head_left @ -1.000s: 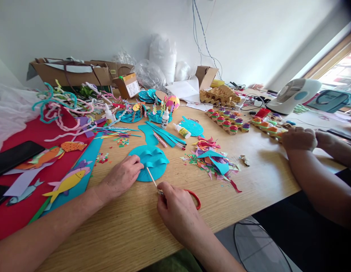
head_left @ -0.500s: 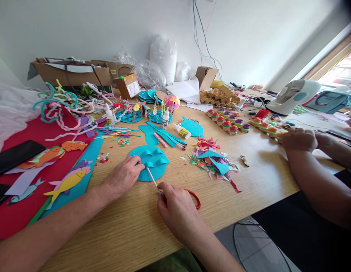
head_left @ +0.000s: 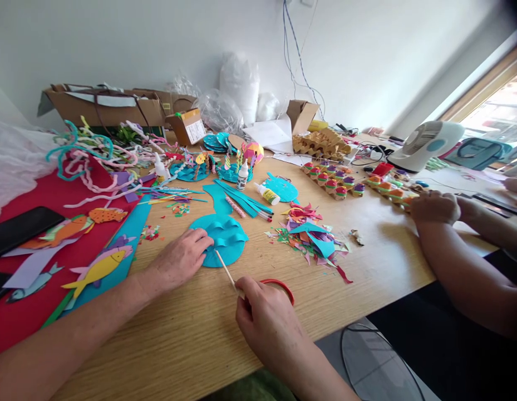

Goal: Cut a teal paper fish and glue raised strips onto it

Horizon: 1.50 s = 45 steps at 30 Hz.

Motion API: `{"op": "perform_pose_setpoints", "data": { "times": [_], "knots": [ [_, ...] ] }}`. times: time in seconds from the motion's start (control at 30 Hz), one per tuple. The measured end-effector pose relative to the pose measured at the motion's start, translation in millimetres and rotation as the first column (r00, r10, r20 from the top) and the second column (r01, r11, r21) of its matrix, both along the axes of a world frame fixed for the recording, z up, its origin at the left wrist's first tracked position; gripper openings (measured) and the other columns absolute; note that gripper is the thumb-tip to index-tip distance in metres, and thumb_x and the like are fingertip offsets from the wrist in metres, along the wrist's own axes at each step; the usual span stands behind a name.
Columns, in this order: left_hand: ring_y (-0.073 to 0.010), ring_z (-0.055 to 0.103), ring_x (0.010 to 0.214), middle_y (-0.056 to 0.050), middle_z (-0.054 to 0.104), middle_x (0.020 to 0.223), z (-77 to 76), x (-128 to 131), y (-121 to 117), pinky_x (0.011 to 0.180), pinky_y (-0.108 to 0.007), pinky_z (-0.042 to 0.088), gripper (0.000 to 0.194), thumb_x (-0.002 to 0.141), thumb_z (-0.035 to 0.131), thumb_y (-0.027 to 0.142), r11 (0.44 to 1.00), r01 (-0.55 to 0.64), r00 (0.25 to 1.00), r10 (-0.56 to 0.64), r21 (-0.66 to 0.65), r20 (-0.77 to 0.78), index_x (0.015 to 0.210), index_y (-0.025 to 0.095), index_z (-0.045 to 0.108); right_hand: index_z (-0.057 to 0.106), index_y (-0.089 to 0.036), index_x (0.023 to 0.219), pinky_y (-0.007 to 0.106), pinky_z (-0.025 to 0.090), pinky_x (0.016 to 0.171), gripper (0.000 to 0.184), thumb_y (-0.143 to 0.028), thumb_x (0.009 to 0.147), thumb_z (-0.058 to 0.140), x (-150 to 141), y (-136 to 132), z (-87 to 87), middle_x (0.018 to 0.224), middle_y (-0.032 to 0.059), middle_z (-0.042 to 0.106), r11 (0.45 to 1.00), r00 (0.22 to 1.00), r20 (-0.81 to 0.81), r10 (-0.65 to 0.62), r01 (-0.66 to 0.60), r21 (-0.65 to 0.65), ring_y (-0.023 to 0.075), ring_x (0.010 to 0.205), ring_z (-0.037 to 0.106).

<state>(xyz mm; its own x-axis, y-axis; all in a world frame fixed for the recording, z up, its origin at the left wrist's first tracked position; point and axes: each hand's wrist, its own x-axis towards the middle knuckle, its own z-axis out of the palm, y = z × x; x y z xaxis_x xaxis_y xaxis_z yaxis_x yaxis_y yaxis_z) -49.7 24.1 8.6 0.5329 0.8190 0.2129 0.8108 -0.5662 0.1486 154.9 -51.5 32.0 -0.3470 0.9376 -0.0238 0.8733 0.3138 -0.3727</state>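
Note:
My left hand (head_left: pixel 181 258) rests on the wooden table (head_left: pixel 191 334), its curled fingertips pressing the left edge of a teal paper disc with wavy strips (head_left: pixel 225 240). My right hand (head_left: pixel 264 320) is closed in a pinch on a thin wooden stick (head_left: pixel 225 270), whose far tip touches the disc's near edge. Red-handled scissors (head_left: pixel 281 287) lie just beyond my right hand, partly hidden by it.
Paper scraps (head_left: pixel 310 234), glue bottles (head_left: pixel 267 194), teal cut-outs, pipe cleaners (head_left: pixel 91 153), red sheet with paper fish (head_left: pixel 95 270) and a black phone (head_left: pixel 20 229) lie around. Cardboard boxes stand at the back. Another person's hands (head_left: pixel 436 207) work at painted egg cartons (head_left: pixel 333 182) on the right.
My right hand has drawn slightly back toward me with the stick, uncovering more of the scissors' red handle. My left hand stays on the disc.

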Motion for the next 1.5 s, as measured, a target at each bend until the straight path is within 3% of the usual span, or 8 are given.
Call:
{"op": "perform_pose_setpoints", "data": {
  "times": [0.1, 0.2, 0.43, 0.73, 1.5],
  "knots": [
    [-0.0245, 0.055, 0.106, -0.010, 0.058, 0.111, 0.8, -9.8, -3.6, 0.090, -0.039, 0.048, 0.030, 0.083, 0.045, 0.010, 0.999, 0.015, 0.997, -0.018, 0.050, 0.068, 0.109, 0.017, 0.057, 0.061, -0.019, 0.087, 0.026, 0.025, 0.053, 0.018, -0.012, 0.080, 0.046, 1.8, -1.8, 0.0, 0.071, 0.0026, 0.067, 1.000, 1.000, -0.023, -0.002, 0.002, -0.002, 0.0166, 0.064, 0.061],
    [-0.0236, 0.059, 0.100, -0.010, 0.062, 0.105, 3.7, -20.9, -7.1, 0.086, -0.039, 0.050, 0.027, 0.085, 0.041, 0.014, 0.998, -0.004, 0.991, -0.005, 0.068, 0.130, 0.106, 0.016, 0.057, 0.061, -0.019, 0.089, 0.025, 0.025, 0.053, 0.019, -0.012, 0.080, 0.047, 1.8, -1.3, -0.6, 0.070, 0.0022, 0.066, 1.000, 0.999, -0.048, 0.002, -0.002, -0.008, 0.0162, 0.063, 0.061],
    [-0.0172, 0.064, 0.079, -0.002, 0.066, 0.087, -0.1, -29.9, -9.5, 0.070, -0.029, 0.051, 0.018, 0.085, 0.041, 0.016, 0.996, -0.067, 0.983, 0.076, -0.058, 0.166, 0.086, 0.021, 0.058, 0.062, -0.020, 0.091, 0.024, 0.025, 0.052, 0.021, -0.012, 0.080, 0.046, -2.6, 1.8, -1.5, 0.067, 0.0006, 0.066, 0.996, 0.993, -0.108, 0.041, -0.049, -0.071, 0.0148, 0.060, 0.061],
    [-0.0230, 0.060, 0.096, -0.008, 0.065, 0.099, -9.3, -30.7, -14.5, 0.085, -0.036, 0.049, 0.018, 0.085, 0.047, 0.013, 0.999, -0.019, 0.998, 0.017, 0.046, 0.057, 0.095, 0.016, 0.062, 0.062, -0.019, 0.090, 0.025, 0.025, 0.051, 0.020, -0.012, 0.080, 0.046, -10.1, 6.9, -3.9, 0.068, 0.0012, 0.068, 0.994, 0.996, -0.075, 0.052, -0.059, -0.096, 0.0158, 0.061, 0.062],
    [-0.0208, 0.061, 0.095, -0.007, 0.067, 0.097, -13.8, -30.1, -19.4, 0.083, -0.035, 0.052, 0.024, 0.086, 0.041, 0.011, 0.994, -0.035, 0.996, 0.026, 0.105, 0.085, 0.092, 0.017, 0.063, 0.061, -0.020, 0.088, 0.024, 0.027, 0.051, 0.019, -0.012, 0.080, 0.046, -11.9, 3.9, -6.4, 0.068, 0.0002, 0.067, 0.995, 0.994, -0.063, 0.085, -0.087, -0.041, 0.0148, 0.059, 0.063]
  ]
}}
